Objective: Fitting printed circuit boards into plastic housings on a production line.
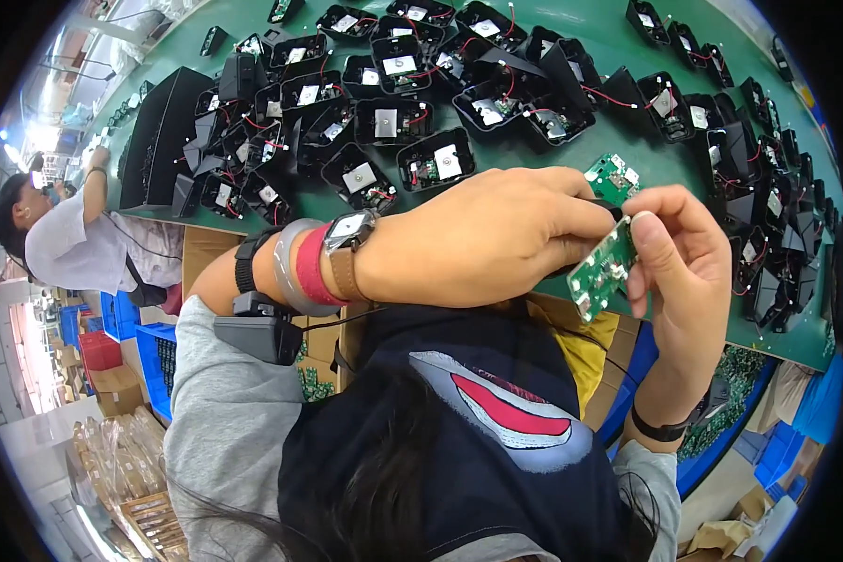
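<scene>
My right hand (679, 267) pinches a small green circuit board (601, 273) along its edge, thumb on the near side, the board tilted up. My left hand (506, 234) reaches across from the left, its fingers bent in behind that board's upper edge. Something dark shows at its fingertips, too hidden to name. Just past these fingers is a second green circuit board (616, 175); whether it is held or lies on the table cannot be told. Beyond my hands stand open black plastic housings (437, 161) with white-topped parts and red wires inside.
More black housings crowd the green table (618, 122) at left, back and right. A tall black stack (164, 140) rises at the left. Blue bins of boards (731, 398) sit below the right table edge. Another person (94, 234) works at the far left.
</scene>
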`<state>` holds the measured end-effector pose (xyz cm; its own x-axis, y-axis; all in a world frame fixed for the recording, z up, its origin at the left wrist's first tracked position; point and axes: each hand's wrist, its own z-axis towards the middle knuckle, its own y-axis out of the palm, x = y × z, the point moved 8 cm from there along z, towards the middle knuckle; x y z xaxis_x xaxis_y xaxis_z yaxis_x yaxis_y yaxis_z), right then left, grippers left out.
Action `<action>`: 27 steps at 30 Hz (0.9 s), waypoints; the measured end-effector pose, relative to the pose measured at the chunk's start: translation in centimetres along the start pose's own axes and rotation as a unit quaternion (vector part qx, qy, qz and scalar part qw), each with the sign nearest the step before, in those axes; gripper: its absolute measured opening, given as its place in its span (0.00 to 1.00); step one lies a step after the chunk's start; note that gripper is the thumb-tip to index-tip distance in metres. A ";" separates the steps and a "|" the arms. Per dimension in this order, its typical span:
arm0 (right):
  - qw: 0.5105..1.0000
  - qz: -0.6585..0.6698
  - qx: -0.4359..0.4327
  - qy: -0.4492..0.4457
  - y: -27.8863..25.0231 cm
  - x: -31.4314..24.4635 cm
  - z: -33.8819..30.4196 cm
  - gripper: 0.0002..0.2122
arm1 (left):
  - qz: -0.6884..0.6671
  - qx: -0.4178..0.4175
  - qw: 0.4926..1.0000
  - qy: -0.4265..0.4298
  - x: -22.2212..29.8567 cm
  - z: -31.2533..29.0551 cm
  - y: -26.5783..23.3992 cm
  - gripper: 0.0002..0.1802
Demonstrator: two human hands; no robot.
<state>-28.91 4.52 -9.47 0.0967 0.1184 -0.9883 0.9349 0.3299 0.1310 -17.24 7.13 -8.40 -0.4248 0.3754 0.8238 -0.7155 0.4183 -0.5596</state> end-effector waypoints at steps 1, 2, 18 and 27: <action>1.000 0.022 0.004 0.005 0.3 0.3 -0.1 0.05 | -0.015 0.012 1.000 0.010 0.0 0.0 0.0 0.13; 1.000 -0.007 0.011 0.005 0.4 0.1 -0.2 0.05 | -0.015 0.011 1.000 0.008 -0.4 0.1 0.2 0.13; 0.857 -0.324 0.076 -0.393 0.3 -2.5 -3.0 0.13 | -0.387 0.016 0.904 -0.182 -1.8 -0.5 4.3 0.16; 0.919 -0.268 0.097 -0.273 -0.8 -1.6 -3.5 0.06 | -0.320 0.070 0.926 -0.190 -1.6 -0.7 3.2 0.21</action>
<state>-31.06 7.35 -7.76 -0.2870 -0.5180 -0.8058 0.9367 0.0244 -0.3493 -18.49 8.51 -11.57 -0.0345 -0.2402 0.9701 -0.9417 0.3329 0.0490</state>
